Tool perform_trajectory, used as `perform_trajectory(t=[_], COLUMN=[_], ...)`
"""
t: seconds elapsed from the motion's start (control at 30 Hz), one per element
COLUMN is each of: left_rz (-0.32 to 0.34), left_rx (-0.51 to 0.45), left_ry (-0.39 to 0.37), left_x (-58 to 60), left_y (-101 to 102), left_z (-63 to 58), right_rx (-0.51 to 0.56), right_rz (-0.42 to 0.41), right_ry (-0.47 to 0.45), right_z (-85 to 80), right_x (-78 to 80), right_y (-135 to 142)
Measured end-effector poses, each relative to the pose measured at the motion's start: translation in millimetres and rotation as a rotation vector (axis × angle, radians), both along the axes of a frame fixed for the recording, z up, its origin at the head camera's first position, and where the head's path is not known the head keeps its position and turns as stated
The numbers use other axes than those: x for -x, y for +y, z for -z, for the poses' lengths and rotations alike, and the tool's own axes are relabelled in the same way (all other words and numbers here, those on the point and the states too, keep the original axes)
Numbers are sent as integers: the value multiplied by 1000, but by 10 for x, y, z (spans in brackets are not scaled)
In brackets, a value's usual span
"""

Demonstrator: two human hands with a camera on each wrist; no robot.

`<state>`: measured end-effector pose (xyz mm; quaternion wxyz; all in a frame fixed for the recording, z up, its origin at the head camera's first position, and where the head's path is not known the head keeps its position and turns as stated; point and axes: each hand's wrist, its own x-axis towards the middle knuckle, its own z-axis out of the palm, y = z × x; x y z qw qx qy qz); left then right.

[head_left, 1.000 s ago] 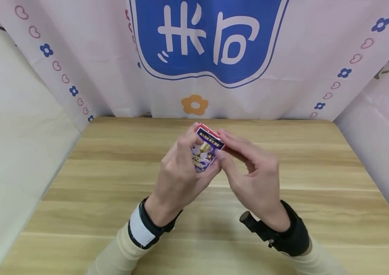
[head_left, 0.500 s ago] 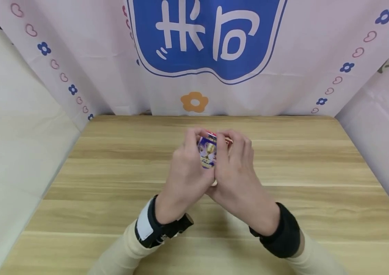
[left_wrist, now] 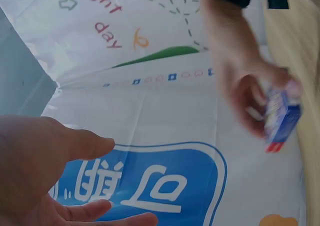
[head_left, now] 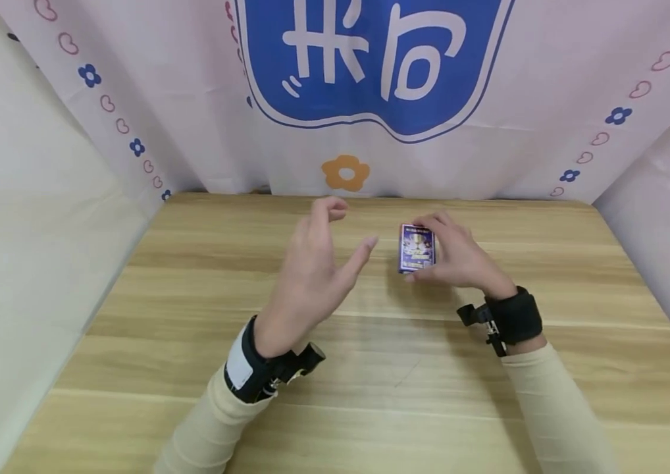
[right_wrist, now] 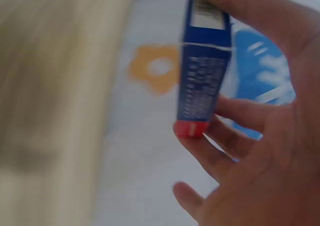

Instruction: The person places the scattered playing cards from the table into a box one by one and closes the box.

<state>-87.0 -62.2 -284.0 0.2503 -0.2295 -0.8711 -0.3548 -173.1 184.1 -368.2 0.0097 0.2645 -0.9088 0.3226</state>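
Note:
A small card box [head_left: 416,248], blue-purple with a gold trophy on its front and a red end, is held in my right hand [head_left: 459,253]. The thumb is at its near end and the fingers at its far end. In the right wrist view the narrow printed side of the box [right_wrist: 202,81] faces the camera, the thumb on top and fingertips at the red end. My left hand [head_left: 311,270] is apart from it to the left, thumb and fingers spread with nothing between them. In the left wrist view the right hand and the box [left_wrist: 281,113] appear blurred.
The wooden table [head_left: 193,329] lies below both hands. Behind it hangs a white curtain [head_left: 205,131] with a blue emblem and an orange flower [head_left: 345,173]. White cloth [head_left: 33,197] closes off the left side, and pale cloth the right. Both wrists wear black camera straps [head_left: 515,319].
Both hands were together around the box. The left hand has let go and moved left, its fingers spread, while the right hand has carried the box to the right.

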Motion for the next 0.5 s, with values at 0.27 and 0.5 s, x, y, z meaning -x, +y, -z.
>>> perform_trajectory(t=[0.27,0.5], left_rz=[-1,97], left_rx=[95,223], left_ry=[-77,-44], left_x=[47,136], left_y=[-29,-75], left_z=[-29,12], right_rx=[-81,-114], right_rz=[-58,-4], right_ry=[-227,-290], right_z=[404,315], right_x=[150,199], right_y=[112,246])
